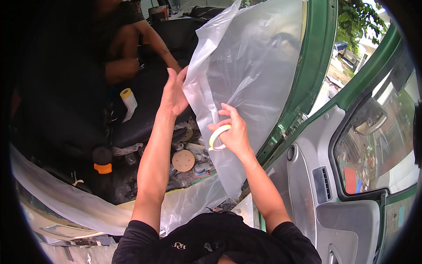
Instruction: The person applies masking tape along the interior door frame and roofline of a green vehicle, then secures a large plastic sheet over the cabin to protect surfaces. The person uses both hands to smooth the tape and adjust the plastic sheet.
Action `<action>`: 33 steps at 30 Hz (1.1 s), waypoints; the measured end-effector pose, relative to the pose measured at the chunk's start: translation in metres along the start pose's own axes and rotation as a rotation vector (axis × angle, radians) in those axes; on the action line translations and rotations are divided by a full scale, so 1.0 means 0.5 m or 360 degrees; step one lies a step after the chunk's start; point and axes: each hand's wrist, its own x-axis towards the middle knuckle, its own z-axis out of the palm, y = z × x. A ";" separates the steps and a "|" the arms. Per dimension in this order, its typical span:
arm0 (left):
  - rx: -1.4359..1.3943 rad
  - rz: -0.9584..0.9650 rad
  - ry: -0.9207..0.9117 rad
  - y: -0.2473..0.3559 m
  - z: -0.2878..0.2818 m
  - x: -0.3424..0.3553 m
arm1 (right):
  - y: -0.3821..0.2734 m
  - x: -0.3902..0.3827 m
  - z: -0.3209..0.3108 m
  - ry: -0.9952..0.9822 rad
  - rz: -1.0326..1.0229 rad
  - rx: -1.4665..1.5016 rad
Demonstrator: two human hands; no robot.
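Note:
A translucent plastic sheet (259, 75) hangs across the vehicle's doorway along the green door frame, its loose left edge crumpled. My left hand (175, 94) is at that edge, thumb apart and fingers stretched out; the fingertips are partly hidden by the sheet. In front of the sheet's lower part, my right hand (233, 134) holds a ring-shaped roll of pale yellow masking tape (217, 137). The ring hangs by the thumb, while the other fingers are bent loosely beside the plastic.
Another person's arm (156, 42) reaches over the dark seat from the upper left. A yellow-ended white roll (128, 103) lies on the seat. Sanding discs (183, 161) and clutter cover the floor below. An orange buckle (103, 168) is at left; the open door (343, 220) stands at right.

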 end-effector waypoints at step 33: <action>0.1341 0.0934 0.0810 0.157 -0.093 -0.225 | -0.301 0.263 0.012 0.0227 -0.1056 -0.0323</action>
